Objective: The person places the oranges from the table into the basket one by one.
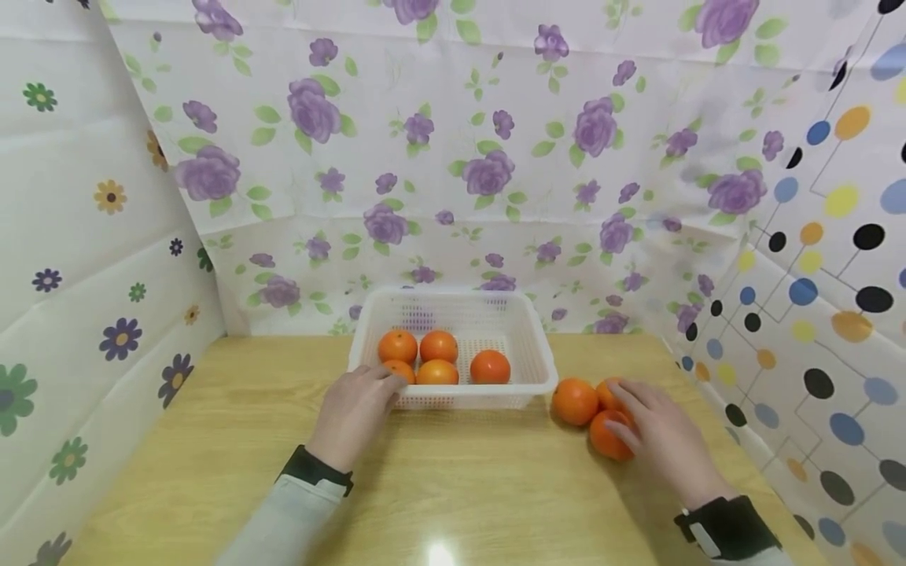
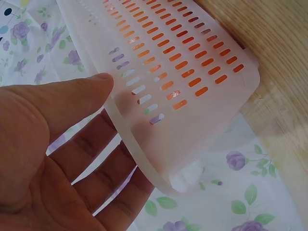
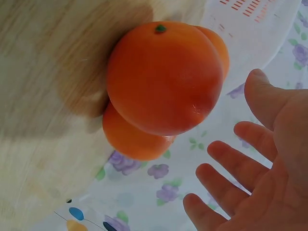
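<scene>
A white plastic basket [image 1: 453,395] with slotted walls holds several oranges, among them one orange [image 1: 490,367] apart on the right. My left hand [image 1: 359,413] grips the basket's rim at its front left. In the left wrist view the thumb [image 2: 89,94] lies on the near side of the rim and fingertips show faintly through the wall. Three loose oranges touch each other right of the basket: a left one [image 1: 574,402], a back one [image 1: 610,393] and a front one [image 3: 163,79]. My right hand [image 1: 661,432] hovers beside them, fingers spread, holding nothing.
The wooden table [image 1: 453,479] ends at a flowered cloth [image 1: 453,196] hung behind the basket. A cloth with coloured dots [image 1: 814,314] closes the right side, another with small flowers [image 1: 85,236] the left.
</scene>
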Available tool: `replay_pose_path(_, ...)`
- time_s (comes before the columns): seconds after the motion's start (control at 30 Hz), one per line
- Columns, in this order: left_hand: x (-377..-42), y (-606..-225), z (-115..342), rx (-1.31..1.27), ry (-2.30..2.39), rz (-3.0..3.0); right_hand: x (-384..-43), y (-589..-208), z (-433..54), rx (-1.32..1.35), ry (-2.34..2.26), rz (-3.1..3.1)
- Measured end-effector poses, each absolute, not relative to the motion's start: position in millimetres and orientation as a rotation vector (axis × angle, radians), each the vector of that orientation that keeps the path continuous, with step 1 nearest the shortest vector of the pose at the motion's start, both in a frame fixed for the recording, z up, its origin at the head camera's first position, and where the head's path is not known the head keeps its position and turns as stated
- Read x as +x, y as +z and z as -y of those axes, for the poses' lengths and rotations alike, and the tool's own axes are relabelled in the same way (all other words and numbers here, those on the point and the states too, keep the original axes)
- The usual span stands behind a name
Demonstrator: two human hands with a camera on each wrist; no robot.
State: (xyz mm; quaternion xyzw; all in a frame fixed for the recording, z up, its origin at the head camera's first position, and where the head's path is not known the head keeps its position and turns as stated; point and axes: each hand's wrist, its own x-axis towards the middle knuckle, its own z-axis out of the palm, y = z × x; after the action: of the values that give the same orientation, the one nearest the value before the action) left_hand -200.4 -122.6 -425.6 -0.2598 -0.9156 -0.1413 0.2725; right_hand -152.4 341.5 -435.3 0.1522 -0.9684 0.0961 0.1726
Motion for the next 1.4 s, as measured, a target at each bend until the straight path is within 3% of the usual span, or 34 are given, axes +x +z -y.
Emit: replay_pose_path(1.4,-200.3,-425.7,121.5,-0.674,-0.364,2.494,-143.8,-453.9,-330.3,0.251,0.277,2.932)
